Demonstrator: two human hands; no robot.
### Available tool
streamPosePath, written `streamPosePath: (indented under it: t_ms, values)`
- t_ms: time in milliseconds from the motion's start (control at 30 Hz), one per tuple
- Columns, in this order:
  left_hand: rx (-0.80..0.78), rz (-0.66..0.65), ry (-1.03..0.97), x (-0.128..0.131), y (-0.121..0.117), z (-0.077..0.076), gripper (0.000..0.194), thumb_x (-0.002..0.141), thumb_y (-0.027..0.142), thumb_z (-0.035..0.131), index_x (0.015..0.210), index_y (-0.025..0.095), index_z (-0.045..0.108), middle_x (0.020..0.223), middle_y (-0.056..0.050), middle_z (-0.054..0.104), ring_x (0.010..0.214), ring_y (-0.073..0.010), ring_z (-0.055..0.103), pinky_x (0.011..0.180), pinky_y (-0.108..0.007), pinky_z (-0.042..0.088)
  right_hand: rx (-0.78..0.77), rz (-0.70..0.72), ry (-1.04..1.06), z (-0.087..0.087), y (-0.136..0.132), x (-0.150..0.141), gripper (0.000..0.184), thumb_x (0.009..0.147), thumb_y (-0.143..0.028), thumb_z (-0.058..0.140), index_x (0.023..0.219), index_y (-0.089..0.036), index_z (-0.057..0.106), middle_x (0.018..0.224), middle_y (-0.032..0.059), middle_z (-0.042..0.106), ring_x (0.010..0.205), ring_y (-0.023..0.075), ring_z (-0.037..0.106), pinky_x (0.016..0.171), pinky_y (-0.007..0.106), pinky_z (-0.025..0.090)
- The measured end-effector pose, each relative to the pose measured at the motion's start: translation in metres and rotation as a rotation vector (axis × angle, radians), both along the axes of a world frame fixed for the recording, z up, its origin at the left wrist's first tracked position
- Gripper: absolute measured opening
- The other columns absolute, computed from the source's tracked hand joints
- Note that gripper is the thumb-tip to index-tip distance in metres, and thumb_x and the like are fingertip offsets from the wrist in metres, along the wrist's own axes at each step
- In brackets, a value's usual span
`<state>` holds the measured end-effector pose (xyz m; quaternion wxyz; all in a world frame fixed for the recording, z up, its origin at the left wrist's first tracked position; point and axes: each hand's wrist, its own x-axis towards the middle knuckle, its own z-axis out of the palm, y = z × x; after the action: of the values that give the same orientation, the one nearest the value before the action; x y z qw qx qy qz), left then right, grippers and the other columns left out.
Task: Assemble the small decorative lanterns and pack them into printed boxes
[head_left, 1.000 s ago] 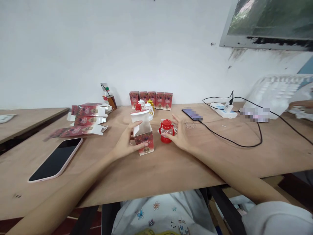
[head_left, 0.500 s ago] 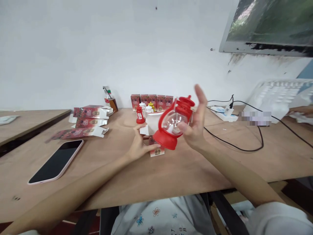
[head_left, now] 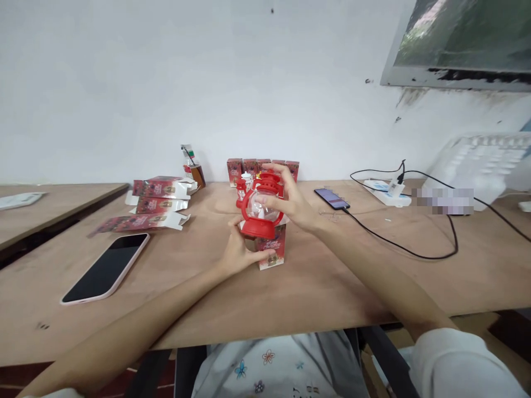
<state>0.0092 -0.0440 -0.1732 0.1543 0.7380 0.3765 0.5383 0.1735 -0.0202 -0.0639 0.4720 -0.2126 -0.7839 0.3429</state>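
Observation:
In my right hand (head_left: 292, 202) is a red toy lantern (head_left: 258, 228) with a clear globe, its fingers around the top and the globe. The lantern is upright, its red base right above a printed red cardboard box (head_left: 271, 250). My left hand (head_left: 240, 251) grips that box from the left, thumb across its front, and keeps it standing on the table. The lantern hides the box's top opening. Behind the lantern stand a smaller red lantern (head_left: 240, 189) and a white lantern (head_left: 247, 178), partly covered.
Several closed red boxes (head_left: 234, 168) line the wall. Flattened boxes (head_left: 160, 190) and a pink-edged phone (head_left: 107, 268) lie at left, near a bottle (head_left: 194, 171). At right are a second phone (head_left: 332, 198) on a black cable (head_left: 398, 254) and a power strip (head_left: 384, 190).
My right hand has brought the red lantern left, from tilted to upright above the box. My left hand still holds the box. The second phone has come into view.

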Motion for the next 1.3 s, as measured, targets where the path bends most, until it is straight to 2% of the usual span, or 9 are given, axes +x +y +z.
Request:
streamPosePath:
  t_ms: [133,267,433,533,633,767,967,1067,1300]
  values:
    - [0.111,0.016,0.062,-0.003,0.003,-0.006,0.083,0.059,0.043,0.08,0.119,0.024,0.027,0.121,-0.012,0.042,0.104,-0.0269,0.057,0.075,-0.044,0.057,-0.04,0.012,-0.037,0.007,0.007,0.015,0.059,0.076,-0.041,0.066,0.124,-0.026,0.034,0.127,0.0073,0.052,0.114,0.0203,0.054,0.096,0.039,0.048]
    - [0.219,-0.021,0.09,-0.005,0.001,-0.006,0.086,0.057,0.043,0.081,0.12,0.024,0.026,0.117,-0.011,0.041,0.1,-0.026,0.058,0.078,-0.047,0.057,0.008,-0.108,-0.046,0.012,0.006,0.019,0.063,0.072,-0.037,0.07,0.123,-0.025,0.034,0.127,0.0076,0.05,0.114,0.0208,0.053,0.097,0.039,0.046]
    - [0.091,-0.053,0.044,-0.002,-0.002,-0.003,0.082,0.061,0.039,0.08,0.12,0.025,0.025,0.122,-0.011,0.034,0.1,-0.0242,0.058,0.072,-0.042,0.059,0.127,-0.248,-0.301,0.015,-0.01,0.016,0.063,0.07,-0.033,0.068,0.122,-0.025,0.034,0.114,0.0059,0.056,0.092,0.0204,0.06,0.078,0.036,0.049]
    - [0.051,-0.075,0.046,0.0,-0.003,-0.002,0.078,0.064,0.037,0.078,0.118,0.025,0.024,0.122,-0.011,0.035,0.104,-0.0251,0.057,0.075,-0.043,0.059,0.224,-0.303,-0.427,0.013,-0.02,0.012,0.058,0.069,-0.036,0.067,0.116,-0.023,0.035,0.102,0.004,0.058,0.082,0.0197,0.059,0.067,0.032,0.046]
    - [0.058,-0.1,0.054,0.001,-0.004,-0.001,0.075,0.067,0.038,0.076,0.117,0.026,0.021,0.121,-0.011,0.035,0.103,-0.0239,0.057,0.075,-0.043,0.059,0.283,-0.344,-0.519,0.009,-0.025,0.009,0.053,0.069,-0.034,0.066,0.111,-0.023,0.036,0.1,0.0046,0.057,0.079,0.0203,0.057,0.062,0.029,0.041]
    - [0.065,-0.082,0.08,0.001,-0.005,-0.002,0.077,0.067,0.04,0.076,0.118,0.026,0.02,0.123,-0.012,0.035,0.1,-0.0235,0.059,0.073,-0.042,0.059,0.271,-0.341,-0.579,0.009,-0.028,0.01,0.051,0.071,-0.038,0.065,0.11,-0.022,0.037,0.091,0.0034,0.058,0.074,0.0202,0.056,0.057,0.027,0.037]
    - [0.106,-0.034,0.105,0.0,-0.005,-0.007,0.081,0.064,0.043,0.077,0.12,0.025,0.022,0.122,-0.012,0.038,0.1,-0.0253,0.059,0.074,-0.043,0.059,0.343,-0.348,-0.675,0.016,-0.03,0.015,0.04,0.074,-0.037,0.064,0.104,-0.021,0.043,0.096,0.0061,0.059,0.082,0.0225,0.056,0.062,0.028,0.038]
    - [0.124,-0.037,0.103,0.001,-0.006,-0.01,0.082,0.065,0.043,0.077,0.123,0.026,0.022,0.122,-0.011,0.036,0.099,-0.0243,0.059,0.074,-0.042,0.059,0.345,-0.327,-0.752,0.021,-0.031,0.019,0.039,0.073,-0.041,0.065,0.101,-0.02,0.046,0.092,0.0052,0.06,0.075,0.021,0.056,0.058,0.026,0.036]
    - [0.299,0.016,0.131,0.001,-0.007,-0.012,0.092,0.059,0.047,0.08,0.13,0.032,0.023,0.119,-0.009,0.041,0.106,-0.0314,0.054,0.083,-0.054,0.053,0.373,-0.266,-0.963,0.027,-0.037,0.021,0.038,0.07,-0.038,0.066,0.1,-0.018,0.051,0.086,0.0056,0.063,0.068,0.0184,0.054,0.051,0.024,0.026]
